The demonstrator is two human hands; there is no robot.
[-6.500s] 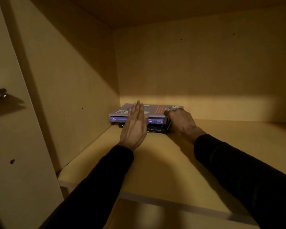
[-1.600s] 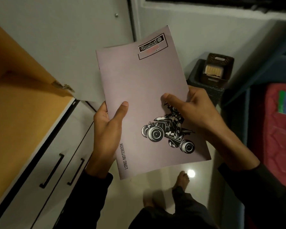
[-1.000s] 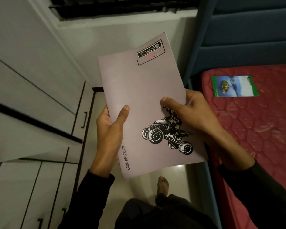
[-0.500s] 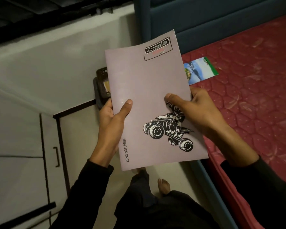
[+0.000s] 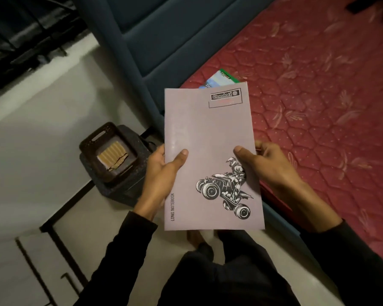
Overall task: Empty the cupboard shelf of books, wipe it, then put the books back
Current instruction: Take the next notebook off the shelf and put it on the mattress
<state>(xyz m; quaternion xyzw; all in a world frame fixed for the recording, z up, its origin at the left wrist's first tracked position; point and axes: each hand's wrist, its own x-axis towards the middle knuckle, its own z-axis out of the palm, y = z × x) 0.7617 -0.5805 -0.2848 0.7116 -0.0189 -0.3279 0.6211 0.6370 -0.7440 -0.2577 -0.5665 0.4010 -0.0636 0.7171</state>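
A thin pale pink long notebook (image 5: 208, 138) with a black quad-bike drawing is held flat in front of me, over the edge of the bed. My left hand (image 5: 161, 171) grips its left edge, thumb on the cover. My right hand (image 5: 261, 164) grips the right edge the same way. A second book with a green and blue cover (image 5: 219, 79) lies on the red mattress (image 5: 318, 96), mostly hidden behind the notebook's top edge. The cupboard shelf is out of view.
A dark blue padded headboard (image 5: 164, 36) rises behind the mattress. On the floor at the left stands a dark plastic basket (image 5: 111, 151) with paper in it, on a dark box. White drawer fronts (image 5: 20, 261) fill the lower left. My legs and a bare foot (image 5: 195, 237) show below.
I turned from the cupboard towards the bed, carrying the notebook in both hands. In the last half second the notebook has moved over the bed's edge and now covers most of the green book.
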